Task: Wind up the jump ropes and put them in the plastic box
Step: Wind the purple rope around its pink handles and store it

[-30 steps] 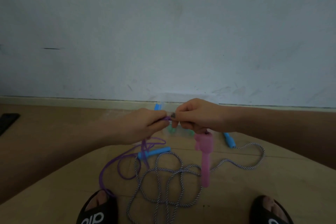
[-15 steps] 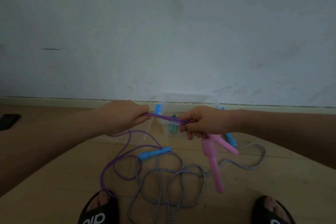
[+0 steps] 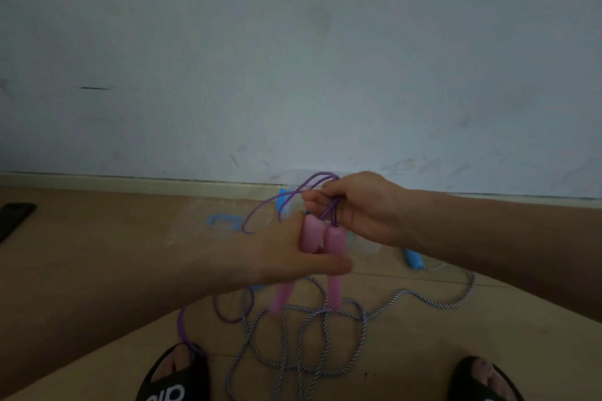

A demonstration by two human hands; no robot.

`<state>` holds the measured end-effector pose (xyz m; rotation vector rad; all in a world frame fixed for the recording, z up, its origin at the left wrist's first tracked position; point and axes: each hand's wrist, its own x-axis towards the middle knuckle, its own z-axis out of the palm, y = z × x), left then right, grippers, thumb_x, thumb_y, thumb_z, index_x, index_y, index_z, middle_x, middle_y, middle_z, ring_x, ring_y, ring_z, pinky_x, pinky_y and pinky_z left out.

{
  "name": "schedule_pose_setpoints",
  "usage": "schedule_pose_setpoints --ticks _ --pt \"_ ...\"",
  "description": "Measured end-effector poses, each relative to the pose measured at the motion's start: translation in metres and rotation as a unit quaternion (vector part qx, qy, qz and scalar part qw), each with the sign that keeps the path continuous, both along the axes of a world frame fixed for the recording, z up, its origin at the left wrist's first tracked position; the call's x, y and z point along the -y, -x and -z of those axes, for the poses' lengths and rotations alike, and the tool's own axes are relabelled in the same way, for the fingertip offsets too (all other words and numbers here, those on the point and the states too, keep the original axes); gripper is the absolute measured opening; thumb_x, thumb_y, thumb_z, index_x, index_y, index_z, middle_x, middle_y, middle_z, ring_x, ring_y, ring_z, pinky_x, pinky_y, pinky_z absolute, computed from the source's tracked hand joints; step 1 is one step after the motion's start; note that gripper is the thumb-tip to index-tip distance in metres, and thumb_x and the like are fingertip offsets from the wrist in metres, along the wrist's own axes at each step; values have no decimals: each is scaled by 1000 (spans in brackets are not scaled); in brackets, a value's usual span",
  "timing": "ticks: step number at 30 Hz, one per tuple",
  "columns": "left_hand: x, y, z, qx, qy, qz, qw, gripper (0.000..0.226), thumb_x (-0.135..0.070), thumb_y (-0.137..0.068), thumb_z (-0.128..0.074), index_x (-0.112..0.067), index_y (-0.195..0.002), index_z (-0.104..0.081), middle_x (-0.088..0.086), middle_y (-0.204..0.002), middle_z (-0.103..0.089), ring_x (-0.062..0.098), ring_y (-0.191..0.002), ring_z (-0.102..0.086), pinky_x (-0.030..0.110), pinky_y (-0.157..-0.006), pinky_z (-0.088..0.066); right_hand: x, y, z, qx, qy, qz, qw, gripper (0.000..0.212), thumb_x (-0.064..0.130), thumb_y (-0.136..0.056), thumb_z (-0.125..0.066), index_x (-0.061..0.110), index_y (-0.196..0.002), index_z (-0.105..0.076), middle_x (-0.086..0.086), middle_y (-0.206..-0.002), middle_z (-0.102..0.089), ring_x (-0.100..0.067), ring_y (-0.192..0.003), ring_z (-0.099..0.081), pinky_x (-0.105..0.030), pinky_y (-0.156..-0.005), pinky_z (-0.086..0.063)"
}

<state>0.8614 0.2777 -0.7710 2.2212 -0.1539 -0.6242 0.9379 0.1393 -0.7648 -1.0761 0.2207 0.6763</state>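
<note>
Two pink handles [image 3: 333,273] of the purple jump rope [image 3: 293,192] hang side by side in front of me. My left hand [image 3: 293,254] grips both handles near their tops. My right hand [image 3: 355,208] pinches folded loops of the purple rope just above the handles. The rest of that rope trails down to the floor by my left foot. A striped white-and-dark rope [image 3: 309,335] with blue handles [image 3: 413,259] lies tangled on the floor. The clear plastic box [image 3: 290,205] stands by the wall, mostly hidden behind my hands.
A clear lid with a blue clip [image 3: 224,220] lies left of the box. A dark flat object [image 3: 14,215] lies at the far left on the wooden floor. My feet in black slippers [image 3: 172,374] frame the striped rope. The wall is close ahead.
My left hand let go of the stretched purple rope and came right and took hold of the pink handles. My right hand rose a little with folded rope loops.
</note>
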Motion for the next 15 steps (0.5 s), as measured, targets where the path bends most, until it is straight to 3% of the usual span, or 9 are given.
schedule_pose_setpoints --ticks 2,3,6,9,10,12,13,15 --pt "2 0 7 18 74 -43 996 31 -36 -72 -83 -22 -93 -63 9 -97 -74 6 -92 -69 37 -90 -54 -2 2 -4 -7 -22 27 999 22 -10 -99 -30 -13 -119 -41 -27 -80 -64 -23 -47 -67 -30 -49 -59" --pt "4 -2 8 34 91 -69 993 41 -33 -68 -86 -21 -98 -60 7 -96 -74 10 -91 -70 41 -88 -56 -2 2 -6 -9 -31 37 999 22 -11 -99 -29 -12 -118 -40 -27 -81 -64 -24 -48 -68 -30 -49 -59" --pt "6 -5 17 67 112 -118 984 74 -39 -54 -89 -22 -112 -47 8 -102 -71 21 -92 -71 47 -81 -58 -3 3 -13 -14 -35 51 998 14 -11 -98 -28 -9 -102 -42 -26 -80 -65 -25 -50 -67 -31 -52 -60" --pt "11 -3 22 116 188 -144 965 77 -18 -60 -91 -20 -116 -39 12 -104 -67 31 -85 -70 50 -73 -59 -5 -2 -22 -8 5 67 998 20 -14 -95 -28 -3 -88 -44 -22 -83 -61 -25 -55 -59 -35 -64 -60" --pt "12 -3 22 148 199 -143 958 78 -15 -61 -91 -21 -117 -37 8 -103 -65 32 -83 -68 47 -70 -59 -8 -4 -26 -1 26 71 997 23 -17 -92 -26 -3 -89 -44 -22 -86 -59 -25 -55 -54 -35 -61 -59" --pt "11 -6 23 213 184 -134 950 82 -18 -60 -92 -25 -119 -36 -2 -105 -60 29 -84 -63 39 -68 -58 -11 -8 -32 2 54 99 994 32 -19 -86 -18 0 -88 -43 -19 -86 -53 -17 -40 -41 -24 -39 -43" --pt "9 -9 23 238 172 -132 947 84 -21 -59 -93 -26 -119 -35 -4 -107 -57 24 -85 -62 36 -70 -57 -11 -10 -34 1 55 118 992 33 -19 -84 -15 1 -85 -41 -18 -86 -50 -13 -33 -31 -21 -36 -32" --pt "5 -15 25 273 150 -133 941 88 -31 -56 -93 -31 -121 -34 -2 -113 -53 19 -94 -59 36 -75 -55 -14 -11 -41 -2 46 135 990 36 -19 -83 -12 2 -84 -40 -17 -86 -47 -9 -29 -22 -19 -38 -23"
